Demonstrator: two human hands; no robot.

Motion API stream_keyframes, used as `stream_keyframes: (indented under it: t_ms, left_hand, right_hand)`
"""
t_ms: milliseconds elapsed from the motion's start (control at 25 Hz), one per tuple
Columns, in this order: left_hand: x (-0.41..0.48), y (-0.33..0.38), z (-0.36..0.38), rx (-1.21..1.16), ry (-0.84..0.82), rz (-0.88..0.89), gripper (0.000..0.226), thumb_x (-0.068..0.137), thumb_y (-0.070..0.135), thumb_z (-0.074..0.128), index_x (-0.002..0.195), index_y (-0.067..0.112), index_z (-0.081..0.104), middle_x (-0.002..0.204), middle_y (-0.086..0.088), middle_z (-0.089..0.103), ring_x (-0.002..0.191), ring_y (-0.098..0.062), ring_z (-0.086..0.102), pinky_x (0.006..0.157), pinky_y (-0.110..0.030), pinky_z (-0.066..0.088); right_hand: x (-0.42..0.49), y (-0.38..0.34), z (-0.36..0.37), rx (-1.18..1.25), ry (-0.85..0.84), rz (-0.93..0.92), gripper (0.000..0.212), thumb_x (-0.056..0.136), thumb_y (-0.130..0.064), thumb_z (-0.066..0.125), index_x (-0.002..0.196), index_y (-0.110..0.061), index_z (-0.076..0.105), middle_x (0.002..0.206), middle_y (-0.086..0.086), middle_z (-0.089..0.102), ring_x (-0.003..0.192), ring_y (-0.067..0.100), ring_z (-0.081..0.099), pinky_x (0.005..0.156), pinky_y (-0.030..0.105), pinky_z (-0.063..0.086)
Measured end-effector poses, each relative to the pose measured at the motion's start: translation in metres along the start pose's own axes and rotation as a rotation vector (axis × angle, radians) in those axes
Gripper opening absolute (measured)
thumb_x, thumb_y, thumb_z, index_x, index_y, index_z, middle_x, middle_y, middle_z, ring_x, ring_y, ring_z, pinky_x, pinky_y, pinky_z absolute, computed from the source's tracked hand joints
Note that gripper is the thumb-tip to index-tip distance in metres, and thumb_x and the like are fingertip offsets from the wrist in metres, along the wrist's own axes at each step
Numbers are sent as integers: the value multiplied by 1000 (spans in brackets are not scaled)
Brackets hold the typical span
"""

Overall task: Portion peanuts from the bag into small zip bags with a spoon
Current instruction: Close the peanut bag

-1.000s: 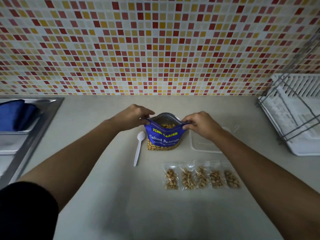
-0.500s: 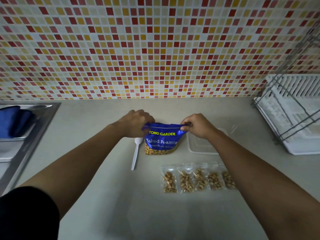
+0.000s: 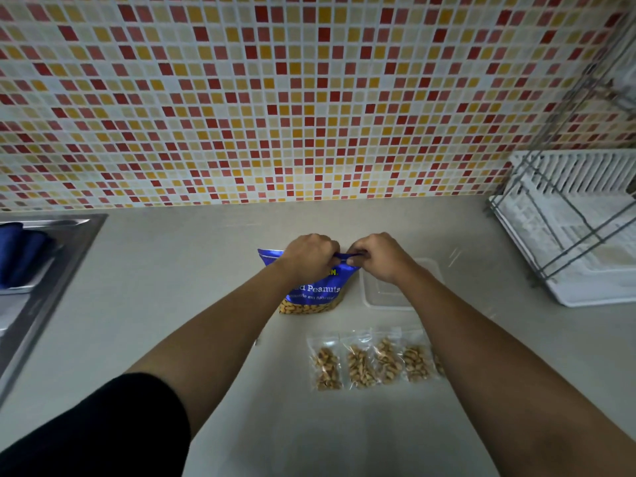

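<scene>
Peanut bag (image 3: 315,287): mid-bench, top pinched by left hand (image 3: 311,254) and right hand (image 3: 377,256). Zip bags (image 3: 373,361): filled, in a row toward the near edge.

There are two hands in view, the left hand (image 3: 309,254) and the right hand (image 3: 378,256). On the tabletop (image 3: 172,270) stands one blue peanut bag (image 3: 316,290). In front of it lie small zip bags (image 3: 325,368) with peanuts inside. Four of them can be seen fully in a row, and a fifth one (image 3: 438,364) shows only by its edge beside the right forearm, so the count is five. There is one clear plastic container (image 3: 385,297), one white dish rack (image 3: 585,242), one steel sink (image 3: 41,270) and one blue cloth (image 3: 20,253).
</scene>
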State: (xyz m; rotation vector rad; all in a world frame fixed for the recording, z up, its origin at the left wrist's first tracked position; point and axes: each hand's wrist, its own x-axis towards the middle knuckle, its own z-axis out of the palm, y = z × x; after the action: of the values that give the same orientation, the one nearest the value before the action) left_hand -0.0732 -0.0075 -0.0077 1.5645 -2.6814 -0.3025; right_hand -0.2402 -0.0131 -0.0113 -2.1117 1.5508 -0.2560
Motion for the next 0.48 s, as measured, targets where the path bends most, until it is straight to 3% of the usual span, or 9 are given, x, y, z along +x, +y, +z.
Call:
stream_keyframes:
  t_ms: [200,480]
  left_hand:
    - [-22,-33,-3,-43,-52,-44,28,95,27,48,114,9,58,111,-12,62,103,-26,55,84,-35,43]
    - [-17,-28,-6,-155,-63,-11,23,89,21,59,106,8,64,105,-11,67,97,-23,58,80,-33,46]
  right_hand:
    - [-7,4,3,35,73,-26,15,83,-15,66,96,-10,72,94,9,73,83,18,62,73,23,43]
    - [-14,8,1,78,85,-34,13,80,-10,69,92,-8,73,91,9,73,77,11,58,71,21,42]
